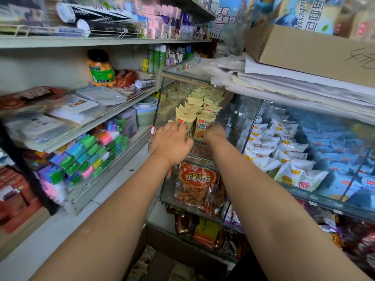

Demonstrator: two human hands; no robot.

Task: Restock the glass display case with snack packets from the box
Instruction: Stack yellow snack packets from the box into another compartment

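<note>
Rows of yellow snack packets [203, 126] stand upright in the top left compartment of the glass display case [157, 106]. My left hand [172, 141] reaches into that compartment and grips the front left packet, fingers over its top and thumb at its side. My right hand [215, 132] is beside the front right packet, touching its right edge; its fingers are hidden behind the packet. The cardboard box [162, 238] sits on the floor below the case, between my arms, with more packets [143, 260] inside.
An orange chip bag [195, 185] fills the compartment below. White packets [284, 157] and blue packets [334, 159] fill the case to the right. Papers and a large carton [308, 49] lie on top. Shelves of stationery and colourful packs [87, 157] stand at left.
</note>
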